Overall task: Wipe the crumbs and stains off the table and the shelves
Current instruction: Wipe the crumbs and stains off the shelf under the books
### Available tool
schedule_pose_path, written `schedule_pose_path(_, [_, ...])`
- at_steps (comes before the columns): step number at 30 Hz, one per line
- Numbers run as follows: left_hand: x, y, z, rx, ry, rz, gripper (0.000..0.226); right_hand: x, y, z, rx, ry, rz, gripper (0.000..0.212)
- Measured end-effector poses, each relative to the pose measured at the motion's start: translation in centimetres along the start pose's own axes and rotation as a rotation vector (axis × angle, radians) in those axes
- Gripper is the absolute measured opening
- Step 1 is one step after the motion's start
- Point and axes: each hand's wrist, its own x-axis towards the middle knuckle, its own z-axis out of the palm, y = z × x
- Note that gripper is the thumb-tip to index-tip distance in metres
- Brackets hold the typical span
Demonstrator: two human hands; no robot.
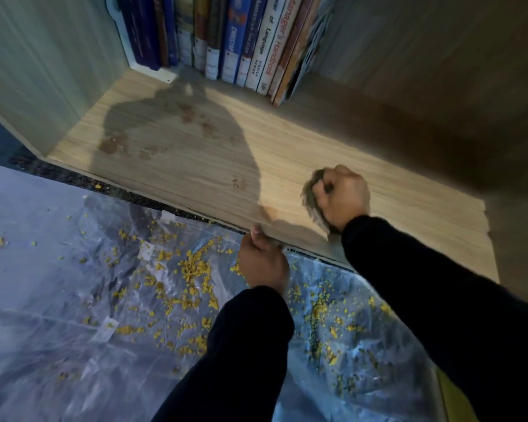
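Where the wooden shelf [195,166] opens toward the viewer, the right hand [342,196] sits on its board near the front edge, fingers curled tight round a grey cloth [310,199] that shows blurred at the left of the fist and is pressed against the wood. The left hand [264,263] is at the front lip of the same shelf, thumb on top of the edge and fingers curled under it, gripping the board. Both arms wear dark sleeves [424,287]. Brown stains [112,144]: one cluster at the left of the board, another [195,117] further back toward the middle, and faint marks [238,182] nearer the front; all lie well to the left of the cloth, partly within a dark shadow cast across the wood. Books [241,41]: a row standing upright at the back of the shelf, spines outward, the rightmost few leaning. Clear plastic sheet [58,300]: spread on the floor in front of the shelf, crumpled and glossy. Yellow crumbs [192,269]: scattered over the sheet, thickest just below the left hand, with a second patch [320,312] to the right between the two sleeves. A strip of dark speckled floor [73,178] shows between sheet and shelf.
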Motion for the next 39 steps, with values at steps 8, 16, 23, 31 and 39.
schedule_pose_path(8, [0.9,-0.2,-1.3,-0.069,-0.176,-0.109,0.035,1.9,-4.7,1.0,0.035,0.023,0.079,0.014])
schedule_pose_path(16, [5.5,5.1,-5.5,-0.356,0.016,-0.136,0.041,-6.5,-3.7,-0.5,0.097,-0.051,-0.28,0.022])
schedule_pose_path(23, [6.9,5.0,-6.3,-0.399,0.062,-0.134,0.045,-0.4,-12.6,2.6,0.159,-0.011,-0.057,0.015])
schedule_pose_path(31, [8.3,5.6,-7.1,-0.305,0.139,-0.042,0.057,-2.6,-9.2,0.8,0.164,-0.053,-0.275,0.02])
schedule_pose_path(39, [9.1,5.2,-7.3,-0.277,0.134,-0.057,0.048,-1.3,-11.1,2.1,0.132,0.029,-0.129,0.019])
